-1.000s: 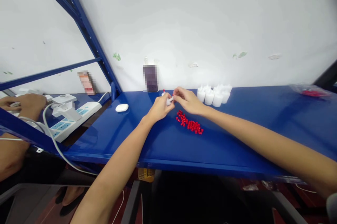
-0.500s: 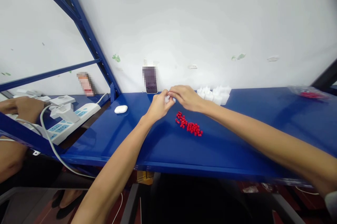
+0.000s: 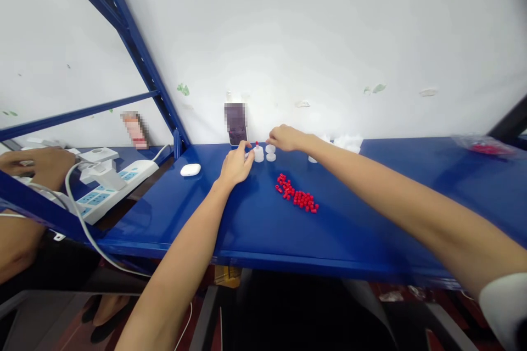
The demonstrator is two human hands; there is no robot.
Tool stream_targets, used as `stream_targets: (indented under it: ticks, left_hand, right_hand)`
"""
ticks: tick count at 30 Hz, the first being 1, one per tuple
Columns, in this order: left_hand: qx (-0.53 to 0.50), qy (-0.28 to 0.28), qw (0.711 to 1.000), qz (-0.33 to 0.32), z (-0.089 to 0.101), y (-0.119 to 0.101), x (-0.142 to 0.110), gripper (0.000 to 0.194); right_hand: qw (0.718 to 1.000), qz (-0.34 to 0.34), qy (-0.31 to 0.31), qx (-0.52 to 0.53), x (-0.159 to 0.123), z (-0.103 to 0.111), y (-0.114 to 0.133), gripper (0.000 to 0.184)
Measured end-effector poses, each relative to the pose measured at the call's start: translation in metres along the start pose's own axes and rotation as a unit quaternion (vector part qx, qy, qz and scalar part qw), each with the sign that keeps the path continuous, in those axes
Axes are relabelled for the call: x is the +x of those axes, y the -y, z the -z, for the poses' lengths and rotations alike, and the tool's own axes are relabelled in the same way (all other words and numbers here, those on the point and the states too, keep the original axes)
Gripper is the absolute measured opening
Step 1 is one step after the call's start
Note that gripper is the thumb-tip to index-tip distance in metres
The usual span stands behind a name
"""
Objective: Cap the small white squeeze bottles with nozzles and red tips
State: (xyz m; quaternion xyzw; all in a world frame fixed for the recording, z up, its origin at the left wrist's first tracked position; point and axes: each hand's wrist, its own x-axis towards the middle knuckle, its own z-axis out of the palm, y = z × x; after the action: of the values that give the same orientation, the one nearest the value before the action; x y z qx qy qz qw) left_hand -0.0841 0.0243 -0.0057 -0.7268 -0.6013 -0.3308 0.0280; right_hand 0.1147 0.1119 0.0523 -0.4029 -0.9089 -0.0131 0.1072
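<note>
Left hand [image 3: 237, 164] looks half-curled, can't tell if it's pinching anything. White bottle [image 3: 258, 155] with a red tip stands upright just right of it, so that's the nearer hand. Right hand [image 3: 285, 138] is bunched, grip unclear; red caps [image 3: 297, 196] lie this side of it. No readable labels.

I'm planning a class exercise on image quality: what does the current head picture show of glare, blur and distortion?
All in the head view: soft sheen on the blue table; the wall darkens toward the top right corner; white containers beyond the right forearm look blurred and washed out; the upright phone is partly pixelated; the left forearm looks stretched, perhaps by a wide lens.
</note>
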Motion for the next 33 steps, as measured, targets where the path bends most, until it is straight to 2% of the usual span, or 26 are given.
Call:
stream_targets:
  ticks: [3, 5, 8, 11, 15, 17, 20, 23, 29, 33]
  left_hand:
    - [-0.001, -0.002, 1.000, 0.014, -0.001, 0.004, 0.000, 0.023]
    - [-0.004, -0.006, 1.000, 0.024, -0.001, 0.006, 0.001, 0.019]
    - [-0.013, -0.007, 1.000, 0.018, 0.000, 0.006, 0.001, 0.017]
    - [-0.033, 0.010, 0.999, -0.026, -0.001, 0.001, -0.001, 0.020]
    - [-0.058, 0.034, 0.994, -0.086, -0.003, -0.014, -0.004, 0.024]
    - [-0.066, 0.045, 0.991, -0.105, -0.005, -0.022, -0.006, 0.024]
    - [-0.072, 0.053, 0.987, -0.130, -0.006, -0.030, -0.008, 0.022]
    - [-0.080, 0.034, 0.986, -0.139, -0.007, -0.032, -0.009, 0.021]
    - [-0.094, 0.009, 0.987, -0.128, -0.006, -0.031, -0.010, 0.021]
    - [-0.119, -0.026, 0.988, -0.096, -0.006, -0.032, -0.012, 0.023]
  right_hand:
    - [0.999, -0.007, 0.040, -0.004, 0.007, -0.008, 0.010, 0.037]
    - [0.999, -0.013, 0.053, -0.004, 0.007, -0.010, 0.013, 0.043]
    - [0.999, -0.028, 0.024, -0.012, -0.001, -0.002, 0.007, 0.053]
    - [0.997, -0.046, -0.025, -0.051, -0.020, 0.019, -0.013, 0.042]
    - [0.994, -0.070, 0.031, -0.078, -0.055, 0.043, -0.051, 0.030]
    - [0.991, -0.072, 0.055, -0.096, -0.070, 0.045, -0.066, 0.031]
    - [0.990, -0.036, 0.079, -0.110, -0.083, 0.039, -0.078, 0.037]
    - [0.989, -0.015, 0.107, -0.101, -0.085, 0.031, -0.073, 0.041]
    - [0.991, 0.010, 0.127, -0.039, -0.077, 0.031, -0.036, 0.048]
    - [0.987, -0.003, 0.160, -0.025, -0.063, 0.023, -0.019, 0.062]
